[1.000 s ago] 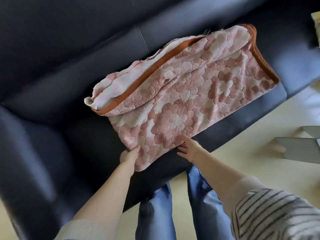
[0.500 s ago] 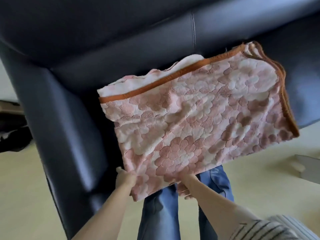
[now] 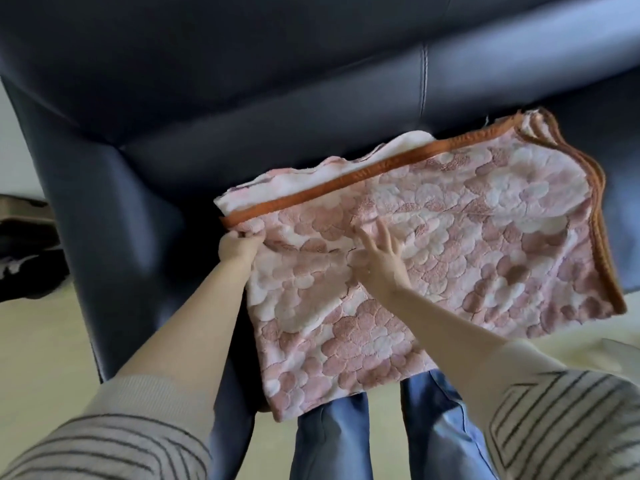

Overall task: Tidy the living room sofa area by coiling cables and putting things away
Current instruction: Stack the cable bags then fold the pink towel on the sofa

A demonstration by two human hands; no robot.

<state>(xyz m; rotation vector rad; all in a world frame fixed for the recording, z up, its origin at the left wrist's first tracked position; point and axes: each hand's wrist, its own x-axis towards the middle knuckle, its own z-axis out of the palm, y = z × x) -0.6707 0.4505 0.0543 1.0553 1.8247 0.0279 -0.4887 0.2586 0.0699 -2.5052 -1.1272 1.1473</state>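
Note:
A folded pink and white blanket (image 3: 467, 230) with an orange-brown trim lies on the seat of a dark leather sofa (image 3: 242, 81), its near end hanging over the seat's front edge. My left hand (image 3: 239, 245) pinches the blanket's left edge just below the trim. My right hand (image 3: 381, 258) lies flat on top of the blanket, fingers spread, near the middle left. No cable is in view.
The sofa's left armrest (image 3: 104, 216) runs down the left side. Dark objects (image 3: 24, 251) lie on the pale floor left of it. My legs in blue jeans (image 3: 346, 441) stand against the sofa front. A pale item (image 3: 620, 355) sits at the right edge.
Both hands have moved from the blanket's near bottom edge up onto it: the left now grips the left edge by the trim, the right rests flat on top. The view has shifted right.

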